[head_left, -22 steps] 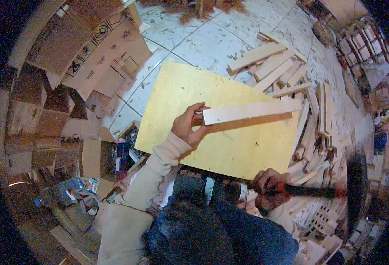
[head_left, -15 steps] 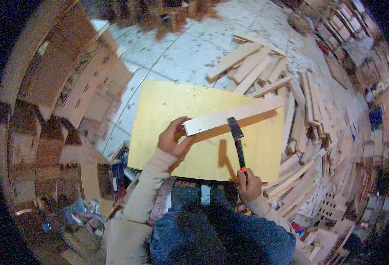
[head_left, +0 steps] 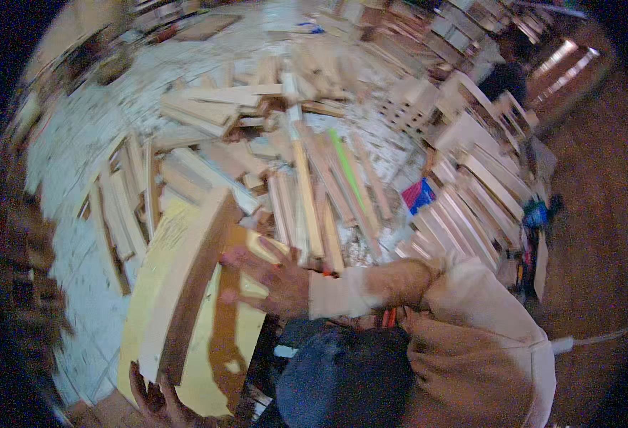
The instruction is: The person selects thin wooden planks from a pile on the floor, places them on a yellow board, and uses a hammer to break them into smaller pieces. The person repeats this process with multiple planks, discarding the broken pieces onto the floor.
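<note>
The long pale wooden plank [head_left: 185,285] looks raw and matt, with a darker rough edge. Beneath it, the yellow plywood sheet [head_left: 235,342] is smooth. At twelve o'clock lie bare timber offcuts [head_left: 307,178]; the beige sleeve [head_left: 371,289] is soft cloth.

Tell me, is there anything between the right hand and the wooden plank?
Nothing visible. The right hand lies spread directly against the wooden plank on the yellow board; the left hand grips the plank's near end.
</note>
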Motion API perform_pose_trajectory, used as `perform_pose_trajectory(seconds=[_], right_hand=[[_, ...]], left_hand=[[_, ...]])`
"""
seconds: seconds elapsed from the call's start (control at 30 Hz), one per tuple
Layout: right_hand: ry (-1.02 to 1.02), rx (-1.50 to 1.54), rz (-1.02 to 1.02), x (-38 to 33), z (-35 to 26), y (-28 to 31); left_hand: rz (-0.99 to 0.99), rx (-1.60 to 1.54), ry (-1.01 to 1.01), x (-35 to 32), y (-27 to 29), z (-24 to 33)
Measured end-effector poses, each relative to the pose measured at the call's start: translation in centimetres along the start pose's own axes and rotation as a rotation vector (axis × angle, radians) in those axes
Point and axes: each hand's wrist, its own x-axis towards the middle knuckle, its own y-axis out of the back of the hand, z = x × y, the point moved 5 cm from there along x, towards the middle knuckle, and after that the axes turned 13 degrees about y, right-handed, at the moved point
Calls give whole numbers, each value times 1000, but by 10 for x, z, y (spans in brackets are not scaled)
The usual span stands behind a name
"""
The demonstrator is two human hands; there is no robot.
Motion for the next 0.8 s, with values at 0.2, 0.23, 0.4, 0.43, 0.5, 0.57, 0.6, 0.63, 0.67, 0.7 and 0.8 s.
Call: perform_pose_trajectory(seconds=[0.2,0.23,0.4,0.43,0.5,0.57,0.6,0.63,0.67,0.7,0.8], right_hand=[[136,-27,-244,-40,22,28],[-38,-5,-291,-52,40,39],[-772,-387,-536,-174,136,159],[-812,-499,-561,-201,145,187],[-703,-958,-536,-234,149,230],[-399,-1184,-487,-242,138,230],[-588,-970,-552,-251,144,214],[-689,-797,-596,-250,147,191],[-831,-587,-619,-245,153,162],[-947,-399,-638,-237,156,125],[-1159,48,-672,-198,154,16]], left_hand=[[-707,-258,-183,-7,-99,37],[-765,-246,-265,-10,-110,33],[-682,-427,-17,2,-109,-21],[-622,-381,76,5,-99,-34],[-594,-355,127,9,-84,-50],[-554,-328,162,10,-73,-62],[-542,-306,176,9,-71,-66],[-523,-266,201,8,-70,-70],[-514,-277,186,6,-71,-71],[-509,-288,185,5,-72,-71],[-488,-263,189,2,-74,-64]])
